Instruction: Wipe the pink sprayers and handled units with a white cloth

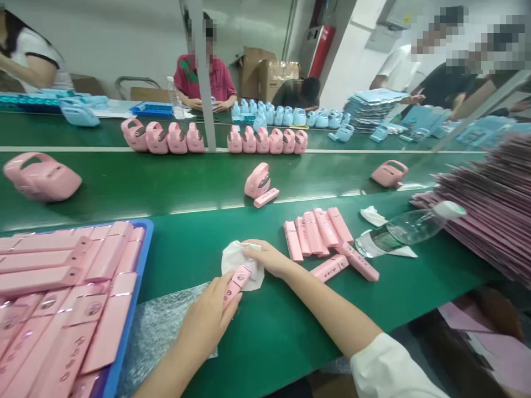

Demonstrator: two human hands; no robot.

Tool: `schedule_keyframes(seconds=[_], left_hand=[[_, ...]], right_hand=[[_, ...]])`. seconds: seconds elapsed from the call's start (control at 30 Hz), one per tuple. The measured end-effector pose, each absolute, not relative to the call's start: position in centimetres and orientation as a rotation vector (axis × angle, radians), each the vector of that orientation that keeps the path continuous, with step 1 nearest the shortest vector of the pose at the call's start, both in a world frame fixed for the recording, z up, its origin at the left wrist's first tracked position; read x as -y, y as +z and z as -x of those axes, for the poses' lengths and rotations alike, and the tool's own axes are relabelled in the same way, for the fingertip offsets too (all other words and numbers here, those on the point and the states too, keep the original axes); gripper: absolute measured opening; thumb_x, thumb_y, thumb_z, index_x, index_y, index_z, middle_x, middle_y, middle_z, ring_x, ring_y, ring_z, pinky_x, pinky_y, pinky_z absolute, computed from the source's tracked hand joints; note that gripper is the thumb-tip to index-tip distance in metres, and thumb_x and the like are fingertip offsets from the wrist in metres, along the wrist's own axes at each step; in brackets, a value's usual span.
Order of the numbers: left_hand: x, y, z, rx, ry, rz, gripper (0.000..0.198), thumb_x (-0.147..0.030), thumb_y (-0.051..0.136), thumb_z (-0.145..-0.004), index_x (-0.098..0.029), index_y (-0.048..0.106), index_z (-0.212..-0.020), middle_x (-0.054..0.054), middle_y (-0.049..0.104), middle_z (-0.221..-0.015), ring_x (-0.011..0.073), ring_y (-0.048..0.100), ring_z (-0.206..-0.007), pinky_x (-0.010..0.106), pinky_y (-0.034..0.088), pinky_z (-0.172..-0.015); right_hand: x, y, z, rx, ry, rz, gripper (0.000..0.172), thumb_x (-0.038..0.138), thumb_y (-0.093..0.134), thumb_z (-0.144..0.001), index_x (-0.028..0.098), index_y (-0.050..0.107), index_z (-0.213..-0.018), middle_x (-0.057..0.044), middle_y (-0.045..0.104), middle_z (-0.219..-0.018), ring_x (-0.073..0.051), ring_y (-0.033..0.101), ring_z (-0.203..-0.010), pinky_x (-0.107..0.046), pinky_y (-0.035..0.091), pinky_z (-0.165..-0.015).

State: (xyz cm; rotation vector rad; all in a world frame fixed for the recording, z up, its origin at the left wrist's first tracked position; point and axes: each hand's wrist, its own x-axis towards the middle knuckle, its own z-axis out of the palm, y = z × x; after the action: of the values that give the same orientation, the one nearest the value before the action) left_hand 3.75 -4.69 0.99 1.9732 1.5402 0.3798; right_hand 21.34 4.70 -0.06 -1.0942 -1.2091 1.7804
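My left hand point(209, 309) grips a small pink microphone-like bar point(238, 283) with dark buttons and a round emblem near its tip. A white cloth point(232, 258) is pinched in my right hand point(265, 258), right against the end of that bar. Several similar pink bars point(314, 232) lie in a loose group to the right of my right hand. At the left, a blue tray point(143, 260) holds many more of them. Beneath my left forearm is a grey speckled sheet point(161, 326).
A water bottle point(409, 229) lies on its side near crumpled tissue point(372, 215). Stacked pink sheets point(489, 199) rise at the right. Beyond, a green conveyor point(186, 177) carries pink handled cases point(259, 179). Several people sit or stand across from me, near blue cases point(298, 116).
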Motion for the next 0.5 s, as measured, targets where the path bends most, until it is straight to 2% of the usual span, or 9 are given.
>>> schedule_keyframes(seconds=[0.3, 0.37, 0.5], left_hand=[[5.5, 1.2, -3.8, -1.534, 0.435, -1.985, 0.038, -0.033, 0.045, -0.09, -0.021, 0.047, -0.126, 0.008, 0.061, -0.113, 0.0251, 0.059, -0.102, 0.04, 0.049, -0.087], [5.7, 1.3, -3.8, -1.541, 0.442, -1.991, 0.04, -0.035, 0.049, -0.088, -0.021, 0.047, -0.126, 0.008, 0.061, -0.115, 0.0254, 0.059, -0.104, 0.039, 0.049, -0.089], [5.8, 1.0, -4.0, -1.591, 0.401, -2.006, 0.046, -0.044, 0.054, -0.084, -0.02, 0.049, -0.123, 0.009, 0.062, -0.112, 0.026, 0.062, -0.1, 0.038, 0.051, -0.086]], right_hand=[[-3.8, -0.9, -21.4, 1.373, 1.737, 1.163, 0.049, 0.054, 0.074, -0.062, 0.018, 0.067, -0.094, -0.003, 0.068, -0.09, -0.018, 0.058, -0.082, -0.029, 0.043, -0.078], [-3.8, -1.4, -21.6, 1.412, 1.742, 1.164, 0.05, 0.056, 0.072, -0.065, 0.018, 0.066, -0.098, -0.005, 0.068, -0.096, -0.02, 0.059, -0.087, -0.03, 0.044, -0.08], [-4.2, -2.3, -22.0, 1.502, 1.681, 1.257, 0.056, 0.061, 0.072, -0.062, 0.017, 0.068, -0.097, -0.009, 0.07, -0.1, -0.026, 0.063, -0.093, -0.032, 0.049, -0.079]])
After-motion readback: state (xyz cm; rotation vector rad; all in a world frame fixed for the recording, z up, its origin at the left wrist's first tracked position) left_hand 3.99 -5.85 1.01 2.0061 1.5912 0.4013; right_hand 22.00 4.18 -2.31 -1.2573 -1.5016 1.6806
